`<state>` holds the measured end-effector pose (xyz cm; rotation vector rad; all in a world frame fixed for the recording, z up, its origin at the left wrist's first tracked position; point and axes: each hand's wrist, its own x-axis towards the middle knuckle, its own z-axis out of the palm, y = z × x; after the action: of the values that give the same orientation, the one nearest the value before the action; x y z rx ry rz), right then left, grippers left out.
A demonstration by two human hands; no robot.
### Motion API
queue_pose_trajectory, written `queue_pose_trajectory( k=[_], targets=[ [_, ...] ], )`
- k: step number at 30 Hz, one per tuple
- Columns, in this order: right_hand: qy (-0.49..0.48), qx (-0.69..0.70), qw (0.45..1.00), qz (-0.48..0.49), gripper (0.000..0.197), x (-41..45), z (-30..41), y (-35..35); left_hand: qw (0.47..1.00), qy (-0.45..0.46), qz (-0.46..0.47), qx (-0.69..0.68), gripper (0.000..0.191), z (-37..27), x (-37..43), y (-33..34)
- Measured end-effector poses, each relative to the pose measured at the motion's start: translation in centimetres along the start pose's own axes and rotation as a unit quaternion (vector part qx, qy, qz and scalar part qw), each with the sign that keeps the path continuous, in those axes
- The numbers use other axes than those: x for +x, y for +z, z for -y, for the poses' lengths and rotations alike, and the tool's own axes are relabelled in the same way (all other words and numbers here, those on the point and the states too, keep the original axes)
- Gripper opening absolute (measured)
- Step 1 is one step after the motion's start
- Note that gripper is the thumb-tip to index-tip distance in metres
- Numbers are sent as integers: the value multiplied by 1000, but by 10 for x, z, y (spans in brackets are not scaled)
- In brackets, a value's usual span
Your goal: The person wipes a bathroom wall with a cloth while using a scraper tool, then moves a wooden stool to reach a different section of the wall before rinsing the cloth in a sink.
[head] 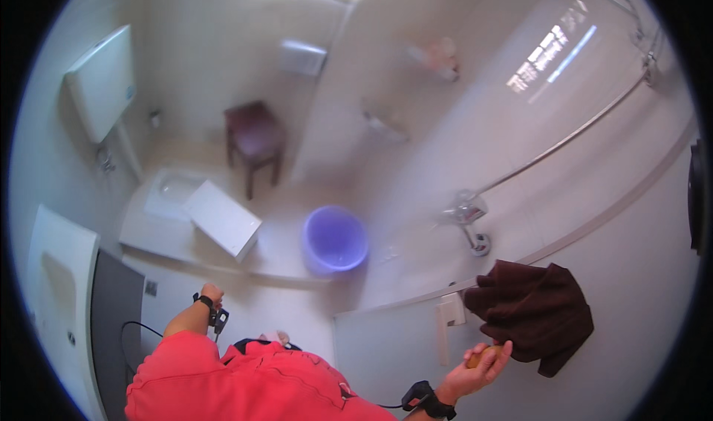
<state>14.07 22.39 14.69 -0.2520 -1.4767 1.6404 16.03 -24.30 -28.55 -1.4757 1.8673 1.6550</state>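
Observation:
My right hand (479,368) is closed around a small yellow-brown object (482,357), mostly hidden in the fingers. Its fingertips reach the lower edge of a dark brown cloth (535,312), which hangs in folds by the door; what holds the cloth up is hidden. To the left of the cloth is a white lever handle (450,312) on the pale door (384,334). My left hand (213,294) is curled in front of my body, with nothing visible in it. A black strap with a small device sits on each wrist.
A blue-purple bucket (335,240) and a white box (223,220) stand on the raised floor, the box beside a squat toilet (172,189). A dark stool (256,134) is farther back. A shower mixer (467,209) with hose juts from the right wall; a washbasin (61,270) is at left.

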Motion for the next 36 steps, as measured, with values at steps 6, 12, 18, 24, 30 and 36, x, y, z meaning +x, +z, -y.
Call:
queue_pose_trajectory(
  k=[6,12,18,24,30,36],
  targets=[
    [-14,39,997,59,32,-3,8,-10,998,-21,63,-7,8,53,-81,-9],
    [8,54,996,66,32,4,2,-28,993,9,112,-32,9,64,-129,-4],
    [3,14,998,64,32,2,-9,-35,998,-7,70,-6,9,106,-141,-58],
    [-31,-43,998,39,33,15,-13,-50,992,-73,20,101,8,119,-99,-79],
    [-183,-66,981,-5,30,29,11,-8,997,-48,56,-2,9,48,-2,-58],
    [-288,-200,934,-63,44,38,22,47,991,22,105,-76,6,-124,105,-44]
  ],
)
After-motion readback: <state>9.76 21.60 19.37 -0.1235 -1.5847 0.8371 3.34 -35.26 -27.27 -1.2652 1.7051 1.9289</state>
